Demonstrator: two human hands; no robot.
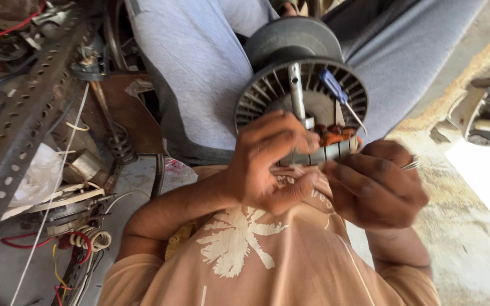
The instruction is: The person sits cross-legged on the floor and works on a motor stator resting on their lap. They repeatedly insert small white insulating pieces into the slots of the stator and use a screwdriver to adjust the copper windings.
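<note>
Across the far half of the view spread the grey trousers of someone sitting opposite, filling the space behind the work. Nearer, along the bottom edge, lies the peach shirt with a pale palm-tree print, worn by the person whose hands are busy. To the left a perforated metal angle bar slants down through a clutter of parts, with a white cord trailing beside it and loops of red wire near the lower left corner. Rough concrete floor runs off to the right, bright with sun at its edge.

At the centre sits the fan motor, a round dark grey housing with a ring of thin radial fins and a plain metal shaft pointing toward the camera. Copper-orange windings show at its near rim, just above the fingers. A small blue-handled screwdriver leans against the fins to the right of the shaft (its thin blade slanting down and right).

The left hand curls over the motor's near edge, fingers bent and pinching at the laminated metal rim. The right hand, wearing a ring, is folded close beside it, fingertips pressed to the same rim. Both forearms rise from the bottom.
</note>
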